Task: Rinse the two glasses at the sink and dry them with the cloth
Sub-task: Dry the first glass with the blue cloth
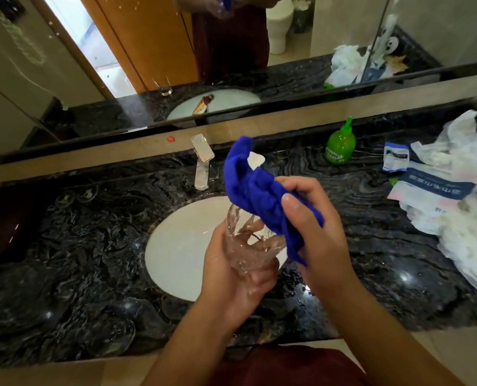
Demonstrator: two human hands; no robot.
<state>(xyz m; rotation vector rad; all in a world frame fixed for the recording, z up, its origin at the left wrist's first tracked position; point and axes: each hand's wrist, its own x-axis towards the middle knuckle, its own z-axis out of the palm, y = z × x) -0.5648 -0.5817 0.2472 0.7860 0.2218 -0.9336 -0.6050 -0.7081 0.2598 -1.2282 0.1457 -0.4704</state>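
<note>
Over the white sink basin, my left hand grips a clear glass around its lower part, tilted with its mouth up and to the right. My right hand holds a bunched blue cloth just above the glass's mouth; one end of the cloth sticks up toward the faucet. The cloth hangs at the rim, and I cannot tell whether it is inside the glass. A second clear glass stands on the dark counter at the front left, hard to make out against the marble.
A chrome faucet stands behind the basin, with no water running. A green pump bottle sits at the back right. White plastic bags and packets cover the right end of the wet black marble counter. A mirror runs along the back.
</note>
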